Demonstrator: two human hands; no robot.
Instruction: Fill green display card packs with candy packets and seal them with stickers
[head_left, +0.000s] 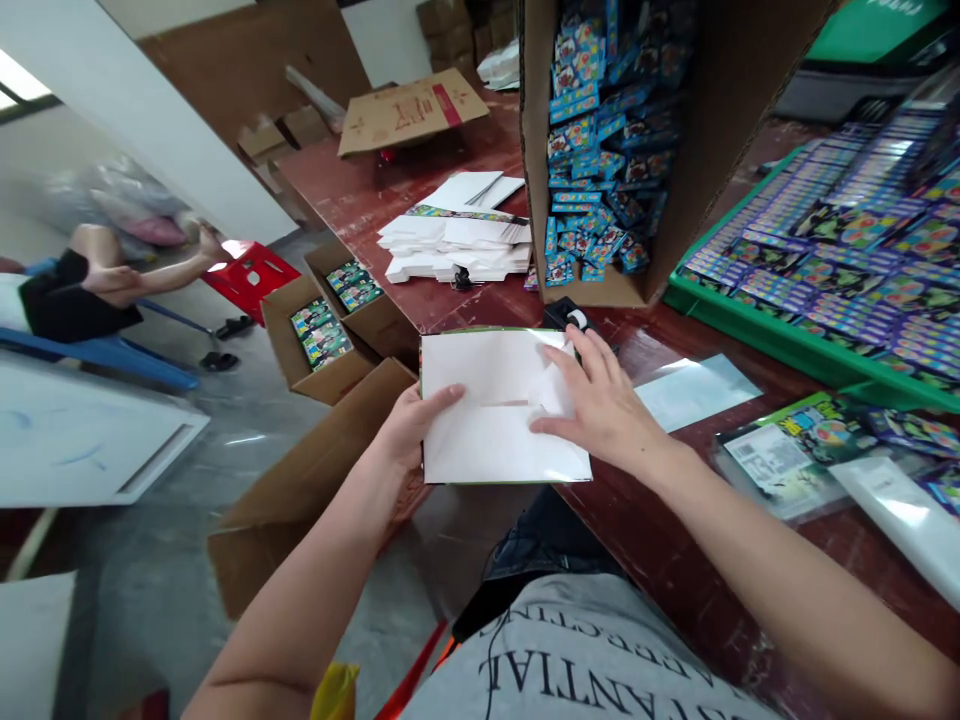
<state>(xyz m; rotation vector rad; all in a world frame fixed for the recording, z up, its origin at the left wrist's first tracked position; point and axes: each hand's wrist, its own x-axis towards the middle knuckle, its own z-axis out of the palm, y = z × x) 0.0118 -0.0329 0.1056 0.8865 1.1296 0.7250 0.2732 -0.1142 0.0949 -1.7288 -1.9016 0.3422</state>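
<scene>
A folded paperboard carton point(502, 445) is held over the table's near edge. Its white side faces up, a slit runs across its middle, and thin green and dark edges show. My left hand point(412, 425) grips it at the left, with the thumb on top and the fingers hidden underneath. My right hand point(600, 395) lies over its right part with fingers spread, touching a raised white flap point(551, 385). Just beyond my right fingers sits a small black tape dispenser point(574, 315), partly covered by the hand.
A pile of white carton blanks point(457, 235) lies ahead, beside an upright cardboard box point(626, 285) of small blue packets. At right stand a green tray point(750, 335) of packs and a clear bag point(780, 455). Open boxes point(300, 510) stand left; a person point(82, 280) sits farther off.
</scene>
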